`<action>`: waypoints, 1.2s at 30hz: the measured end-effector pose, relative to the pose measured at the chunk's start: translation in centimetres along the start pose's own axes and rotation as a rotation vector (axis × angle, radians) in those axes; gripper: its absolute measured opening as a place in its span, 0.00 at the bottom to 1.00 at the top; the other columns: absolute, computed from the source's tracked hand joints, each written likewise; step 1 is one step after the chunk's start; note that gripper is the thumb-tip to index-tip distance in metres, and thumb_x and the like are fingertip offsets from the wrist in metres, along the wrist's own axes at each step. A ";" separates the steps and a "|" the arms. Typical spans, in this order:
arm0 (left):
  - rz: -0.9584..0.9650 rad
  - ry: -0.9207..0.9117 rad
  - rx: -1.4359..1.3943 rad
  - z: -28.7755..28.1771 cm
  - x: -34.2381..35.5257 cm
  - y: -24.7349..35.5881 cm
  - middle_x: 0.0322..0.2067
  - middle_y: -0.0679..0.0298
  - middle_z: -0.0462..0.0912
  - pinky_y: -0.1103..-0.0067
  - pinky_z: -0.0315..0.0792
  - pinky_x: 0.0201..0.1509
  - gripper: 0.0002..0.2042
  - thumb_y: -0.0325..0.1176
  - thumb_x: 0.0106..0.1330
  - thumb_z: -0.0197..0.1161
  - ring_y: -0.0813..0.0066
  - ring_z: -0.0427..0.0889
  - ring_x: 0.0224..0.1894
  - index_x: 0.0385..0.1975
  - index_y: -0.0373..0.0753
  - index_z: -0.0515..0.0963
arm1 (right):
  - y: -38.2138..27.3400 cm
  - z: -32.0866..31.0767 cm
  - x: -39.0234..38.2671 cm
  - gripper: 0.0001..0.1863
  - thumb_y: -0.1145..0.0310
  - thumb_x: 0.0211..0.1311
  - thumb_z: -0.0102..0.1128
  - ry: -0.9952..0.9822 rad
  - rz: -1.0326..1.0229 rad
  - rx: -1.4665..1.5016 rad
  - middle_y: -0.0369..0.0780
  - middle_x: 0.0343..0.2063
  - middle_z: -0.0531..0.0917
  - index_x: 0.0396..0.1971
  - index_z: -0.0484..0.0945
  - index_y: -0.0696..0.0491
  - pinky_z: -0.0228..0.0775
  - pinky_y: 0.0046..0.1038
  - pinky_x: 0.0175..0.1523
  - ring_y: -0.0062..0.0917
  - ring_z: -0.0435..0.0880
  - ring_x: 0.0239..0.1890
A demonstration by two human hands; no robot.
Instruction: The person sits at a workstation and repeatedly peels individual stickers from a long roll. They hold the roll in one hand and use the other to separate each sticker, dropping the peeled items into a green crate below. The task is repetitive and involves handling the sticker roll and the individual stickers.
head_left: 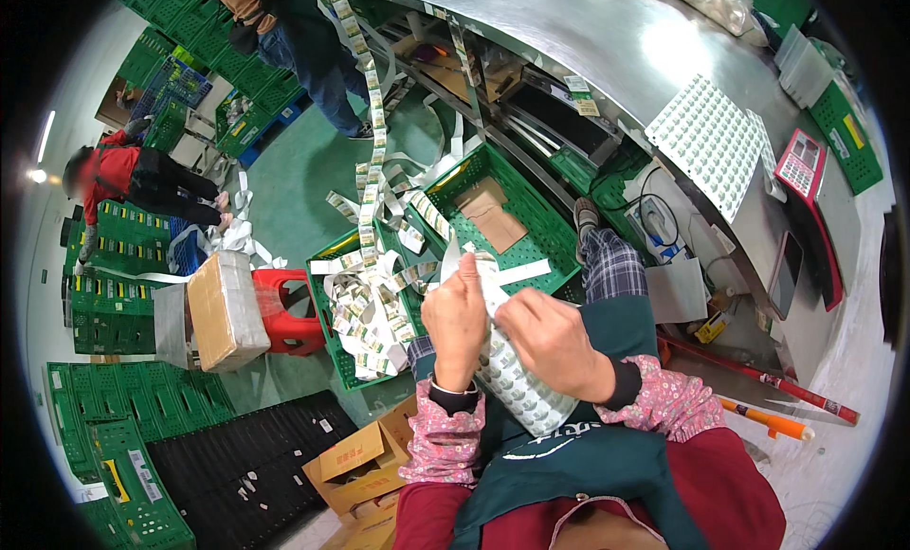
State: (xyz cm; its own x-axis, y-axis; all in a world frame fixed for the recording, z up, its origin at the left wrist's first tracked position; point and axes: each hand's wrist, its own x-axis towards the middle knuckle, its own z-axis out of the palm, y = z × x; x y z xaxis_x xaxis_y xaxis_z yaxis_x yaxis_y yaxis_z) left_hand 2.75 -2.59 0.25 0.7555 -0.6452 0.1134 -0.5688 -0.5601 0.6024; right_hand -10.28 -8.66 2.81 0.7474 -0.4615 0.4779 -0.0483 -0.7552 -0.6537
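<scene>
Across my lap lies a curled white sticker sheet printed with rows of small greenish pictures. My left hand is closed at its upper left edge, thumb up, on a strip of labels that runs away into the crates. On the sheet's upper right side, my right hand has its fingers bent and pinched against the sheet; its fingertips are partly hidden. A tangled heap of label strips fills a green crate just beyond my left hand.
Beyond my hands stands another green crate with brown cardboard inside. A metal table at the right holds another sticker sheet and a red scale. A red stool, a wrapped box and two people are at the left and back.
</scene>
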 end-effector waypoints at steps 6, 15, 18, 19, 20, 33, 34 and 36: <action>0.268 0.043 -0.722 -2.3 1.7 -5.8 0.14 0.66 0.70 0.79 0.62 0.24 0.25 0.46 0.72 0.49 0.78 0.66 0.17 0.16 0.31 0.70 | -0.5 -6.6 0.6 0.07 0.70 0.62 0.60 -0.012 0.681 1.101 0.32 0.23 0.77 0.28 0.74 0.54 0.68 0.16 0.27 0.11 0.76 0.24; 0.535 -0.315 -0.826 -5.2 2.8 -2.4 0.16 0.64 0.72 0.77 0.66 0.32 0.32 0.59 0.67 0.47 0.74 0.70 0.20 0.12 0.35 0.70 | 3.5 0.9 1.4 0.16 0.55 0.65 0.59 -0.477 0.868 1.689 0.30 0.16 0.72 0.31 0.76 0.54 0.55 0.16 0.15 0.12 0.66 0.12; 0.459 -0.525 -0.821 -5.0 2.6 -4.0 0.28 0.62 0.78 0.80 0.63 0.29 0.28 0.54 0.70 0.49 0.76 0.72 0.26 0.16 0.33 0.71 | 2.9 0.2 2.5 0.17 0.56 0.64 0.59 -0.332 0.752 1.282 0.31 0.15 0.75 0.27 0.79 0.57 0.56 0.18 0.16 0.14 0.69 0.13; 0.431 -0.573 -0.821 -5.1 2.6 -4.0 0.31 0.62 0.78 0.81 0.63 0.30 0.27 0.52 0.70 0.49 0.77 0.72 0.27 0.17 0.33 0.72 | 3.6 0.3 2.2 0.18 0.56 0.64 0.60 -0.310 0.638 1.113 0.32 0.14 0.75 0.25 0.80 0.58 0.57 0.19 0.17 0.14 0.70 0.13; 0.371 -0.548 -0.826 -5.1 2.5 -3.6 0.36 0.63 0.78 0.82 0.63 0.33 0.23 0.46 0.73 0.49 0.79 0.73 0.32 0.22 0.31 0.75 | 4.2 0.2 2.0 0.20 0.56 0.63 0.60 -0.288 0.523 0.943 0.32 0.12 0.74 0.24 0.80 0.59 0.58 0.20 0.17 0.14 0.71 0.13; 0.310 -0.958 -0.536 -6.2 1.3 -2.7 0.18 0.70 0.71 0.82 0.63 0.25 0.13 0.38 0.69 0.57 0.86 0.66 0.22 0.40 0.33 0.79 | 3.3 -5.1 2.1 0.24 0.56 0.57 0.61 -0.296 -0.118 0.157 0.47 0.09 0.72 0.10 0.75 0.58 0.66 0.37 0.21 0.42 0.75 0.14; 0.277 -0.944 -0.525 -5.9 0.9 -2.8 0.17 0.72 0.70 0.82 0.62 0.24 0.14 0.39 0.70 0.56 0.87 0.65 0.22 0.38 0.33 0.79 | 3.4 -4.9 2.3 0.24 0.55 0.57 0.62 -0.304 -0.050 0.215 0.48 0.10 0.72 0.09 0.75 0.57 0.66 0.37 0.20 0.44 0.75 0.15; 0.116 -0.871 -0.636 -5.1 0.0 -2.5 0.17 0.76 0.69 0.82 0.59 0.22 0.18 0.44 0.72 0.53 0.88 0.63 0.21 0.32 0.32 0.79 | 4.4 -4.3 2.9 0.20 0.58 0.61 0.60 -0.274 0.170 0.370 0.43 0.13 0.72 0.18 0.76 0.59 0.65 0.29 0.23 0.27 0.74 0.16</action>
State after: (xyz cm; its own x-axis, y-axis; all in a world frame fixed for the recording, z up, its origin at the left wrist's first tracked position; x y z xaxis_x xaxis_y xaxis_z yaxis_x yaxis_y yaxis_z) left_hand 5.88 1.49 2.78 0.0747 -0.9646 -0.2530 -0.1596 -0.2620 0.9518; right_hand -11.15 -15.31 3.82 0.8987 -0.3866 0.2070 0.0171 -0.4407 -0.8975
